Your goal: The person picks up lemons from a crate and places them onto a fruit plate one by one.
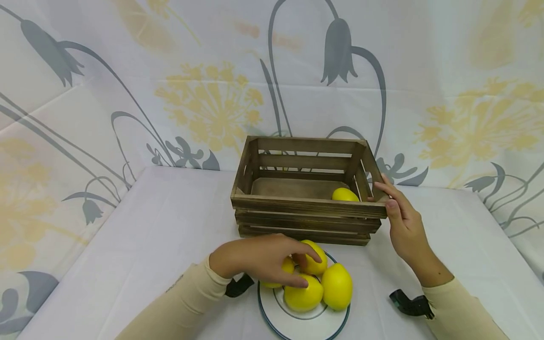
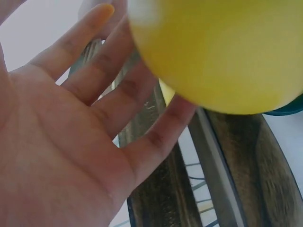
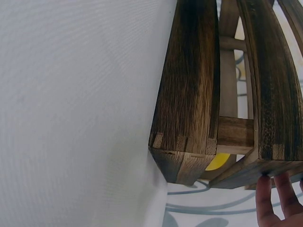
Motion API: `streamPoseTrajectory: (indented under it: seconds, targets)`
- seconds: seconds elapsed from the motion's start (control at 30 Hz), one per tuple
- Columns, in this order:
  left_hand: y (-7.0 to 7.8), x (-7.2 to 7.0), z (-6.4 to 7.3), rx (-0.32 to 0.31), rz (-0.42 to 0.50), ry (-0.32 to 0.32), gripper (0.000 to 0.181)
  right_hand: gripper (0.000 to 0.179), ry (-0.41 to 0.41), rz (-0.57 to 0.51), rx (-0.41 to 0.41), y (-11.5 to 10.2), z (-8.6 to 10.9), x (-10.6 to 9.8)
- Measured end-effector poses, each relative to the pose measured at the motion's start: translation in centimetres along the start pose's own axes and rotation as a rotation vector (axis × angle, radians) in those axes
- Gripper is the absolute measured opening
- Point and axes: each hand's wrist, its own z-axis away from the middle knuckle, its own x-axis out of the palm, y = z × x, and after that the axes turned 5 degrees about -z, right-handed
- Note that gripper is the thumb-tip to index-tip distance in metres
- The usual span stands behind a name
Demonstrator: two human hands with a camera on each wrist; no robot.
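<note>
Over the lemons on a plate [image 1: 314, 327], my left hand [image 1: 265, 259] reaches in from the left, thumb over the front lemon [image 1: 302, 295] and fingers at the back lemon [image 1: 315, 259]. Its fingers are spread beside a large near lemon [image 2: 218, 52] in the left wrist view. Another lemon [image 1: 338, 286] sits at the plate's right; one more is partly hidden under the hand. My right hand [image 1: 405, 226] holds the right end of a slatted wooden crate [image 1: 306, 204], thumb near the front corner. Inside the crate, at the right, lies a yellow lemon [image 1: 344, 194].
The plate is white with a dark blue rim and stands just in front of the crate. A white cloth [image 1: 170, 226] covers the table. Behind the crate hangs a flower-patterned cloth [image 1: 204, 104]. Black straps with mounts [image 1: 411, 304] are on both wrists.
</note>
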Motion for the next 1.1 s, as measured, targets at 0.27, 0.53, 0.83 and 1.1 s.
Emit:
streamPoseTrajectory:
  seconds: [0.27,0.53,0.83,1.1]
  targets:
    - [0.6,-0.5,0.4,0.074,0.001,0.116,0.038,0.039,-0.001,-0.001,-0.005,0.1,0.0,0.0]
    - [1.7,-1.0,0.9,0.172,0.093,0.208,0.028,0.039,0.002,-0.003,-0.002,0.0,0.0,0.0]
    - [3.0,-1.7,1.7,0.297,0.139,0.267,0.026,0.039,-0.007,-0.004,0.015,-0.1,-0.2,0.1]
    - [4.3,-3.7,1.7,0.352,0.065,0.336,0.02,0.04,-0.002,-0.001,0.011,0.1,0.1,0.2]
